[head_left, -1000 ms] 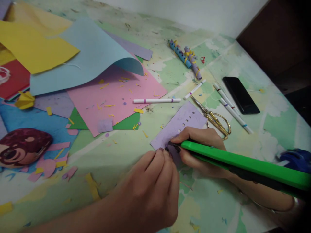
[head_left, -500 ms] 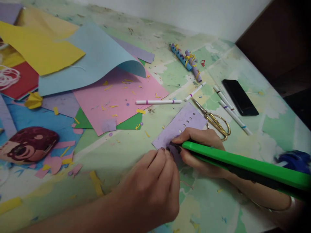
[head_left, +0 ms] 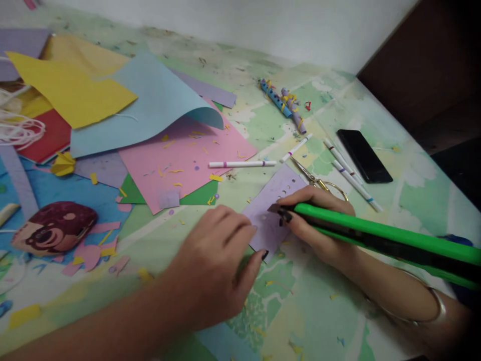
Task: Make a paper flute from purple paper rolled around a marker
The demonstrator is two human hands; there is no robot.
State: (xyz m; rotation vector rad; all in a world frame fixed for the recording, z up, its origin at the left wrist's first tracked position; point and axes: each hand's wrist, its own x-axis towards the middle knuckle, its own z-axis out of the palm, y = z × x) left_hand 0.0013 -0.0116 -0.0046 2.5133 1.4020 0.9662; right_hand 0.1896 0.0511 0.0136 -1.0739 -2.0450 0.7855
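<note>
A strip of purple paper (head_left: 265,228) with a slanting row of small round holes lies flat on the table. My right hand (head_left: 321,225) grips a green utility knife (head_left: 361,233), its blade tip over the middle of the strip. My left hand (head_left: 221,260) rests at the strip's left edge. Its fingers are bent and the thumb stands apart from them, with nothing visible between. Just beyond the strip lie gold-handled scissors (head_left: 317,181), partly hidden behind my right hand.
White markers (head_left: 242,164) and a black phone (head_left: 364,156) lie beyond. Two decorated paper rolls (head_left: 276,98) sit farther back. Coloured sheets (head_left: 146,100), white cord (head_left: 22,128), a bear-face case (head_left: 54,228) and paper scraps (head_left: 90,255) cover the left side.
My left hand has shifted left, its fingers and thumb parting from a pinch beside the blade. The knife tip has risen slightly, and more of the purple strip shows. The whole view has shifted a little.
</note>
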